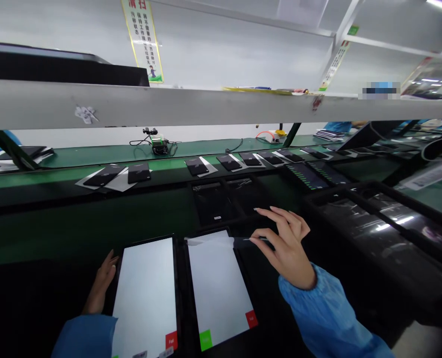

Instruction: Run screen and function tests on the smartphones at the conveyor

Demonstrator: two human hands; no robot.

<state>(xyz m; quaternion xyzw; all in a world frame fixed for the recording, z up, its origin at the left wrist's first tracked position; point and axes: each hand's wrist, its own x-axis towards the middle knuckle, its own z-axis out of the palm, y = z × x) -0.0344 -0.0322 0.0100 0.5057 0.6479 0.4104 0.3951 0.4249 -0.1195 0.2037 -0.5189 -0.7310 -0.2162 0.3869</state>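
Your left hand (pixel 101 286) rests open against the left edge of the left white-screened black tablet (pixel 146 293). Your right hand (pixel 286 243) pinches a clear film (pixel 213 241) at the far end of the right white-screened tablet (pixel 219 288). Both tablets lie by the near edge of the dark bench (pixel 38 298).

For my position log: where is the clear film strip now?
Head view, just right of centre: the clear film strip spans the top edge of the right tablet, its right end pinched in the right hand.
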